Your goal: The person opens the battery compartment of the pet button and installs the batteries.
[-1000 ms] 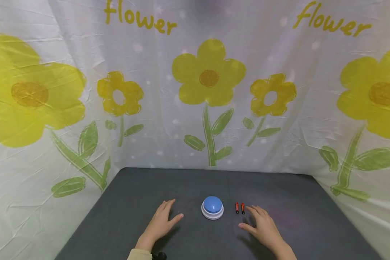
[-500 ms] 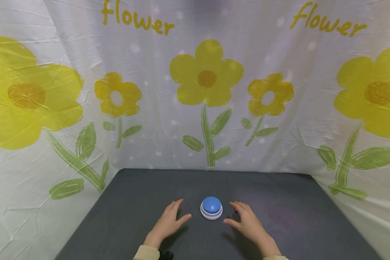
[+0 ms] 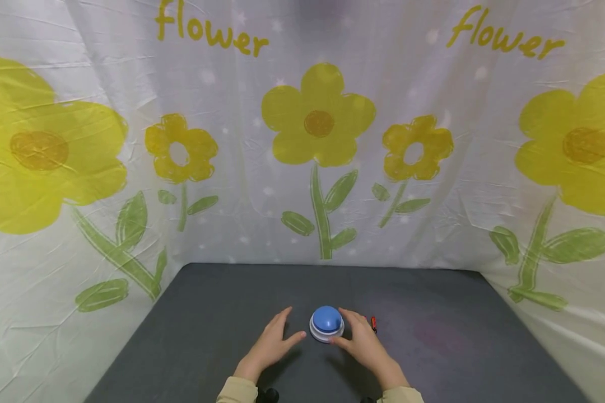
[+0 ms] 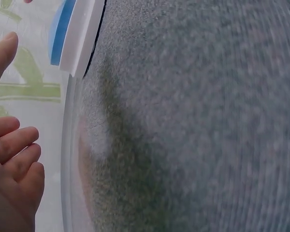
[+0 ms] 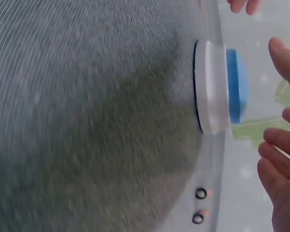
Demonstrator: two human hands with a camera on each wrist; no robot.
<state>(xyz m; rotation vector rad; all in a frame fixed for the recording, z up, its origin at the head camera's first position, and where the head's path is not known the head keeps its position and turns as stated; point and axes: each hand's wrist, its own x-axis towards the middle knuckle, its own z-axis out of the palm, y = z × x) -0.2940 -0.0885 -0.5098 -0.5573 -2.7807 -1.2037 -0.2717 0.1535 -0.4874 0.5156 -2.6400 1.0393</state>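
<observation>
A round push button with a blue dome and white base (image 3: pixel 327 319) sits on the dark tabletop. To its left hovers my left hand (image 3: pixel 274 342), fingers extended and thumb apart, holding nothing. My right hand (image 3: pixel 364 342) is at the button's right side, with fingertips and thumb overlapping its edge in the head view. In the right wrist view, those fingers (image 5: pixel 273 142) are spread above the table, apart from the blue dome (image 5: pixel 238 87). Two small red-and-black batteries (image 3: pixel 373 324) lie just beyond the right hand, one mostly hidden by it; their ends (image 5: pixel 201 193) show in the right wrist view.
The dark grey tabletop (image 3: pixel 242 291) stretches back to a white curtain (image 3: pixel 252 224) printed with yellow flowers, which encloses the far edge and both sides. Shadows of the hands fall on the cloth surface.
Both hands have moved inward toward the button, the right one farther, passing left across the batteries and now covering part of them. The button stays put.
</observation>
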